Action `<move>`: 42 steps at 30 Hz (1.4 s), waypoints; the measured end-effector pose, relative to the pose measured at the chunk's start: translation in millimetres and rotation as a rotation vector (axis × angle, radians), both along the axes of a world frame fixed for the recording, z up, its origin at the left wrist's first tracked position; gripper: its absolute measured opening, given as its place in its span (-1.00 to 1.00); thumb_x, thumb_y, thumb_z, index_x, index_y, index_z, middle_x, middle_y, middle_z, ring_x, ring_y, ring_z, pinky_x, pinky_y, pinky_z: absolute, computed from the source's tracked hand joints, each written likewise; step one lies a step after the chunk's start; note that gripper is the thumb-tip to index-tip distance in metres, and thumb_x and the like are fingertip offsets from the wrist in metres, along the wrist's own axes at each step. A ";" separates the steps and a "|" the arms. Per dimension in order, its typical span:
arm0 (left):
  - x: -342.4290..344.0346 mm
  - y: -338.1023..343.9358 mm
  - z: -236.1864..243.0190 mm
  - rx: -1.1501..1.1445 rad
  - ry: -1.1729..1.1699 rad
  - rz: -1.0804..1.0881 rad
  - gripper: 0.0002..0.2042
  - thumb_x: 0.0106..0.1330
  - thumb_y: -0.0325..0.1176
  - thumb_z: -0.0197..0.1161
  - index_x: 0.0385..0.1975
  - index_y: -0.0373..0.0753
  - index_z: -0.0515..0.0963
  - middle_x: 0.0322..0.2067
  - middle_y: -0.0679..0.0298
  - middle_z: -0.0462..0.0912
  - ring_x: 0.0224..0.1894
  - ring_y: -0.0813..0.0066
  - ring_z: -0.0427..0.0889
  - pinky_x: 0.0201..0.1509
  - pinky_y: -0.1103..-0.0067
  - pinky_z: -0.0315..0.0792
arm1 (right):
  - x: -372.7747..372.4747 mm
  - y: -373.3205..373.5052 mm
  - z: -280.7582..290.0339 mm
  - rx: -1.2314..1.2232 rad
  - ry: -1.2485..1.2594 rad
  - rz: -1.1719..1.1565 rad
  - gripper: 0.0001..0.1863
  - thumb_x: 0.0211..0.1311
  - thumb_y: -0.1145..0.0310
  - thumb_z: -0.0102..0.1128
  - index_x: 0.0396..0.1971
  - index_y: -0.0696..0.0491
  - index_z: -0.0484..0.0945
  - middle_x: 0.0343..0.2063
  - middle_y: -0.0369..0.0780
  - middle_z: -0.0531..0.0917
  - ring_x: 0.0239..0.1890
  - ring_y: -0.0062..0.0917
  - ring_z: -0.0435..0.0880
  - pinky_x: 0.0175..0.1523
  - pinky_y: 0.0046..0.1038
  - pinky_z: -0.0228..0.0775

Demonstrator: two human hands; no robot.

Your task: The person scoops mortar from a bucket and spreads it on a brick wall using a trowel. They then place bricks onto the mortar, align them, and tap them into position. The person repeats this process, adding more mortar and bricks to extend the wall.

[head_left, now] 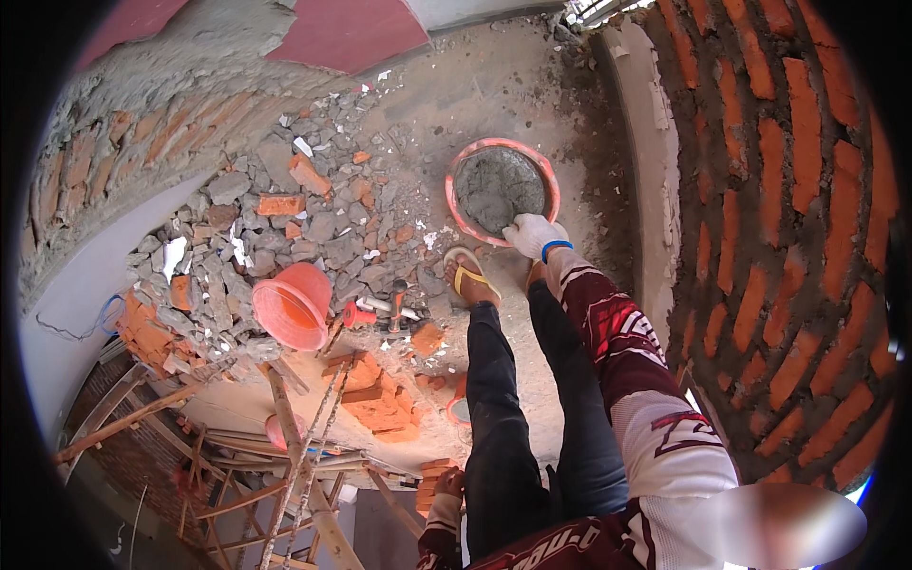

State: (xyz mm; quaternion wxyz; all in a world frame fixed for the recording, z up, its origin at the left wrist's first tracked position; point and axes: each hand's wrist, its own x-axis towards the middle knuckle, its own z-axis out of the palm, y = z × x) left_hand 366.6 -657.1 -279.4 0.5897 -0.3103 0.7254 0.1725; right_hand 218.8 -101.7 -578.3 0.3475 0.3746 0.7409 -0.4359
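Note:
A round red tub of wet grey mortar stands on the floor ahead of my feet. My right hand, in a whitish glove with a blue band at the wrist, is closed over the tub's near right rim. Its fingertips are partly hidden against the rim. My left hand hangs low beside my left leg, close to a small stack of orange bricks. It is small and dark in view, and its fingers do not show clearly.
Broken rubble spreads to the left. A tipped red bucket lies by a hammer and loose bricks. Wooden poles stand at lower left. A brick wall rises on the right. My sandalled foot is near the tub.

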 end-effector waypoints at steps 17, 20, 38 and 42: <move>-74.7 67.2 19.1 0.123 0.286 0.268 -0.60 0.43 -0.19 0.34 0.16 -0.20 0.47 -0.33 0.19 0.70 -0.38 0.39 0.66 -0.38 0.46 0.55 | 100.0 53.2 253.3 -0.219 0.295 -0.302 -0.60 0.33 0.06 0.26 -0.34 0.17 0.67 -0.48 0.00 0.66 -0.29 -0.15 0.72 -0.11 -0.20 0.53; -167.8 95.4 20.8 0.301 0.196 0.225 -0.65 0.44 -0.22 0.31 0.12 -0.19 0.48 -0.31 0.19 0.69 -0.40 0.39 0.65 -0.42 0.47 0.53 | 149.7 56.3 339.4 -0.153 0.453 -0.399 -0.55 0.34 -0.01 0.25 -0.36 0.16 0.64 -0.42 0.00 0.66 -0.29 -0.16 0.68 -0.09 -0.21 0.48; -364.0 322.9 63.2 0.826 -0.005 -0.471 -0.82 0.47 -0.22 0.27 -0.31 -0.14 0.47 -0.53 0.42 0.45 -0.57 0.57 0.39 -0.56 0.53 0.27 | 413.2 -50.6 756.5 0.926 0.161 -1.089 -0.64 0.32 0.14 0.16 -0.25 0.18 0.65 -0.44 0.01 0.69 -0.39 -0.14 0.70 -0.18 -0.21 0.52; -350.0 347.4 103.7 0.690 0.160 -0.642 -0.81 0.47 -0.20 0.28 -0.26 -0.17 0.52 -0.54 0.41 0.50 -0.61 0.55 0.42 -0.56 0.56 0.27 | 413.4 -77.6 741.8 1.290 -0.468 -0.923 -0.74 0.28 0.16 0.24 -0.25 0.05 0.58 -0.36 -0.06 0.69 -0.23 -0.06 0.73 -0.16 -0.01 0.51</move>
